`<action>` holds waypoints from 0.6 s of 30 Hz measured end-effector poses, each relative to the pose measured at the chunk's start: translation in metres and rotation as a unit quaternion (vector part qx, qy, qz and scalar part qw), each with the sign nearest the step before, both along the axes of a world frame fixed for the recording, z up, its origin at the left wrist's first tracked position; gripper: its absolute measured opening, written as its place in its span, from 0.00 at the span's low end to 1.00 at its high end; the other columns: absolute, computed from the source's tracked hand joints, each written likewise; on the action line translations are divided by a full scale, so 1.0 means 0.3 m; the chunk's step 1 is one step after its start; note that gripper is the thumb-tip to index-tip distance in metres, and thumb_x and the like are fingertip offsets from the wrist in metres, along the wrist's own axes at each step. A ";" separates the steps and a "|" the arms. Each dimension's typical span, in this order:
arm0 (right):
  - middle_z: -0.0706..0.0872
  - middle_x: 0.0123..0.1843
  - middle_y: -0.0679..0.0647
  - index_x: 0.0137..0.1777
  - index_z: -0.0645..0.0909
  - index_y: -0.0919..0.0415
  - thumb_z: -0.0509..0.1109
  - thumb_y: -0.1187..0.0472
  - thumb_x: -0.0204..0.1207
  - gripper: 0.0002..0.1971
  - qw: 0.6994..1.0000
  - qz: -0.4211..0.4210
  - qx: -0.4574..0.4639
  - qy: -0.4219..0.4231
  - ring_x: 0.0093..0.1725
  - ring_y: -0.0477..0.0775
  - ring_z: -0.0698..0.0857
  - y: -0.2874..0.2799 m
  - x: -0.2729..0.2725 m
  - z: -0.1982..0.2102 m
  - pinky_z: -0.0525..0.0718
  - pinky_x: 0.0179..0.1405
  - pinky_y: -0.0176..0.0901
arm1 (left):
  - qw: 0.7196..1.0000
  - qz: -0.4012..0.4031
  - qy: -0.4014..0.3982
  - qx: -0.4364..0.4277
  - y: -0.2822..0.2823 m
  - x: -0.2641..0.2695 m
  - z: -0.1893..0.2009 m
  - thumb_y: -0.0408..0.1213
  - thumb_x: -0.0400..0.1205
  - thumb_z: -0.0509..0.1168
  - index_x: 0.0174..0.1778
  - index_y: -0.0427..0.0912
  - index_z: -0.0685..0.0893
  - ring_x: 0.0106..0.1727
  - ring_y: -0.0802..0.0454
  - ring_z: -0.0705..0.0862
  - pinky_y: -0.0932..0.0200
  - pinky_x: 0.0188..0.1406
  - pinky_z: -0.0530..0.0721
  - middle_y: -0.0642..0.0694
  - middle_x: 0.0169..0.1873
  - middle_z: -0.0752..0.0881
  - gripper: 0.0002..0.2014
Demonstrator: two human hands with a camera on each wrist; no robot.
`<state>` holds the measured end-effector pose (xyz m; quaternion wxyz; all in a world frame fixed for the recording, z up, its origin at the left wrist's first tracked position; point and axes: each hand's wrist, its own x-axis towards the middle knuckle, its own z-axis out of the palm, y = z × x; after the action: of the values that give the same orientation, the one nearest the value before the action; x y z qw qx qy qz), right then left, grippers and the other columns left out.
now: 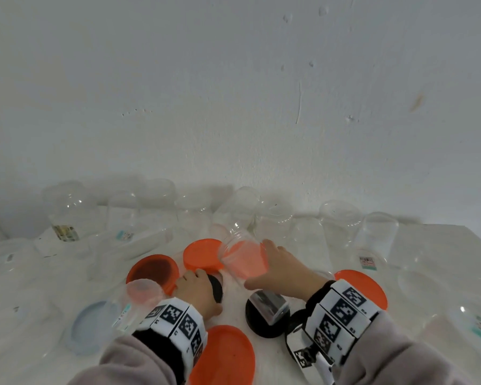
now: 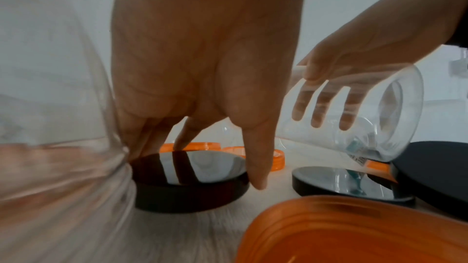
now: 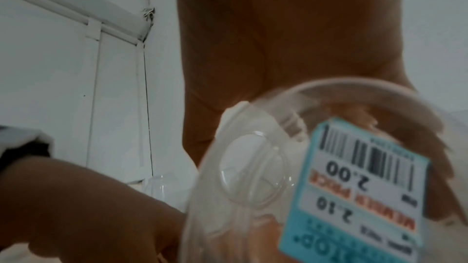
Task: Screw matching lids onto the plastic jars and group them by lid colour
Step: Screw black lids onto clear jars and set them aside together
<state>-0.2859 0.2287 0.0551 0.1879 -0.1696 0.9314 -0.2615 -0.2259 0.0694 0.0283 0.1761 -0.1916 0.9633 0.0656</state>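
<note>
My left hand (image 1: 203, 280) reaches down onto a glossy black lid (image 2: 187, 175) lying flat on the white table; thumb on its right rim, fingers (image 2: 181, 139) on the far edge, pinching it. In the head view this black lid (image 1: 216, 287) shows only past my knuckles. My right hand (image 1: 257, 263) grips a clear plastic jar (image 1: 242, 257), tilted with its open mouth toward the upper left, off the table. The same jar (image 3: 253, 187) carries a teal price label (image 3: 354, 187). From the left wrist the jar (image 2: 367, 119) hangs over a second black lid (image 2: 349, 185).
Orange lids (image 1: 203, 254) lie around both hands, one large one (image 1: 225, 354) near my left wrist. Several clear jars (image 1: 275, 218) line the back wall. A jar (image 1: 142, 293) lies against my left wrist. A pale lid (image 1: 92, 326) sits left. The table edge (image 1: 478, 245) runs right.
</note>
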 end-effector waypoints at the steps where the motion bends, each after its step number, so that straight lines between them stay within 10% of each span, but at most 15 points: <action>1: 0.71 0.58 0.52 0.72 0.61 0.55 0.77 0.47 0.63 0.41 1.000 -0.009 -0.014 -0.004 0.57 0.55 0.75 0.014 0.004 0.005 0.78 0.50 0.45 | 1.000 -0.002 0.008 0.003 0.001 0.003 0.004 0.51 0.80 0.67 0.79 0.35 0.57 0.74 0.39 0.69 0.51 0.73 0.72 0.35 0.75 0.65 0.39; 11: 0.66 0.60 0.49 0.77 0.56 0.54 0.76 0.49 0.64 0.44 0.996 -0.058 -0.055 0.025 0.52 0.47 0.74 0.096 0.096 0.020 0.64 0.30 0.29 | 0.991 -0.016 0.076 0.113 -0.020 0.044 0.050 0.59 0.76 0.66 0.79 0.42 0.61 0.71 0.42 0.74 0.54 0.64 0.77 0.38 0.74 0.67 0.40; 18: 0.63 0.62 0.50 0.76 0.55 0.54 0.81 0.54 0.62 0.47 0.981 -0.097 -0.165 -0.020 0.51 0.46 0.75 0.068 0.169 -0.019 0.77 0.32 0.27 | 0.936 0.054 0.186 0.292 -0.045 0.069 0.093 0.58 0.80 0.61 0.57 0.50 0.78 0.44 0.56 0.79 0.65 0.33 0.71 0.48 0.52 0.82 0.17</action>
<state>-0.2352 0.2491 0.0495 0.1491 -0.1018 0.8835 -0.4322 -0.2052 0.0558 0.0562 0.0381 -0.1679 0.9053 0.3884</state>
